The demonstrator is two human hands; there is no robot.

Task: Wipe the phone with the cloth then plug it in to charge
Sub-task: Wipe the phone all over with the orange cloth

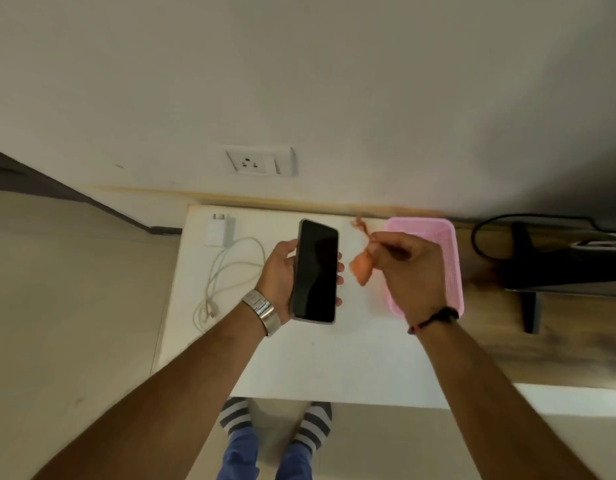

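head view: no readable brand, label or text anywhere; phone screen is black and blank. phone long axis runs near-to-far, slightly tilted, top end toward the far wall, screen facing up at the camera. left hand is grasping the phone along its edges, holding it above the white counter, metal watch on that wrist. right hand is pinched closed on a small orange cloth, blurred, just right of the phone and not touching it. hand sits over the pink basket at the counter's right side. white charger adapter lies far left on the counter, prongs pointing at the wall, its white cable coiled loosely nearer. wall socket is above the counter's far edge, nothing plugged in.
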